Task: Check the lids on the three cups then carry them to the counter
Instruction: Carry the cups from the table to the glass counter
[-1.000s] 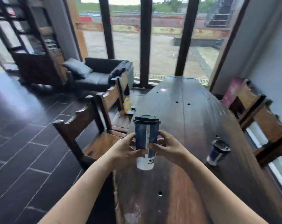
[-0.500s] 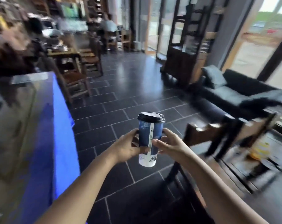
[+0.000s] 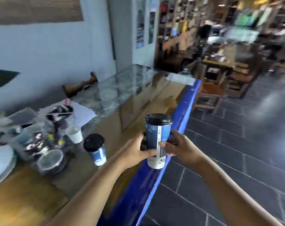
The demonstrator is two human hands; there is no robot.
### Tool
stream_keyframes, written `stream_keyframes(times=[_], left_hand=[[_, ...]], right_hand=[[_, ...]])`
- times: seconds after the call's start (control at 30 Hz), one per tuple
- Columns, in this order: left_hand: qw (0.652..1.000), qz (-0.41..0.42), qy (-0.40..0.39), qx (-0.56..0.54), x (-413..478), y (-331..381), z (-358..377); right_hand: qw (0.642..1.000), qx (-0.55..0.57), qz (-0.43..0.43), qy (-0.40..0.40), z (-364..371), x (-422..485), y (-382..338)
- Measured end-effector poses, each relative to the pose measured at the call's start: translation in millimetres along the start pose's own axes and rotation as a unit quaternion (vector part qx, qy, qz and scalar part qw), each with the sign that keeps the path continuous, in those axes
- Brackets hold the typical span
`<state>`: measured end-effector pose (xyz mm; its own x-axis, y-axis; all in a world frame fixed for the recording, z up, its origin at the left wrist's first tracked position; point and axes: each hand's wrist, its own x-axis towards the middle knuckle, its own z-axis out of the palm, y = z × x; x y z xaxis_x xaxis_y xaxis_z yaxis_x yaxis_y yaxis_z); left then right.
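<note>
I hold a tall blue and white paper cup (image 3: pixel 156 141) with a black lid upright in both hands. My left hand (image 3: pixel 135 150) grips its left side and my right hand (image 3: pixel 181 147) grips its right side. The cup hangs in the air over the blue front edge of the counter (image 3: pixel 176 132). A second blue cup with a black lid (image 3: pixel 96 149) stands on the counter (image 3: pixel 135 101) to the left of my hands. The third cup is out of view.
On the counter's left sit a white lidless cup (image 3: pixel 74 134), a lidded clear bowl (image 3: pixel 50 160), white plates (image 3: pixel 0 162), papers and blurred clutter. A wooden chair (image 3: pixel 208 95) stands at the counter's far end. Dark tiled floor lies to the right.
The view has swung left from the long table and the open floor to the counter. The cup has stayed in both hands throughout and now hangs over the counter's edge.
</note>
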<state>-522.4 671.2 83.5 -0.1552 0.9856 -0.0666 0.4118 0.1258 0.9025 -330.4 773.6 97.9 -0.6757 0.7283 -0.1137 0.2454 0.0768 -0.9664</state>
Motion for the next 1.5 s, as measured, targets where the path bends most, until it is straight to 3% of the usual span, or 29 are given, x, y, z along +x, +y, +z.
stream_keyframes(times=[0.17, 0.37, 0.57, 1.0, 1.5], left_hand=[[0.989, -0.073, 0.13, -0.021, 10.1, -37.0, -38.6], [0.951, -0.162, 0.263, 0.002, 54.2, -64.6, -16.3], [0.912, -0.249, 0.327, 0.006, 96.7, -106.2, -0.8], [0.876, -0.261, 0.4, 0.064, 159.3, -174.9, -4.1], [0.864, -0.243, 0.439, 0.031, 171.4, -204.4, 1.8]], right_hand=[[0.99, -0.02, -0.039, -0.133, 31.3, 97.0, -4.7], [0.962, -0.027, -0.022, -0.27, 29.7, 211.2, 32.6], [0.915, -0.106, -0.01, -0.388, 39.5, 290.6, 75.8], [0.881, -0.218, -0.076, -0.414, 58.4, 369.7, 107.3], [0.886, -0.196, -0.078, -0.414, 62.5, 383.9, 125.7]])
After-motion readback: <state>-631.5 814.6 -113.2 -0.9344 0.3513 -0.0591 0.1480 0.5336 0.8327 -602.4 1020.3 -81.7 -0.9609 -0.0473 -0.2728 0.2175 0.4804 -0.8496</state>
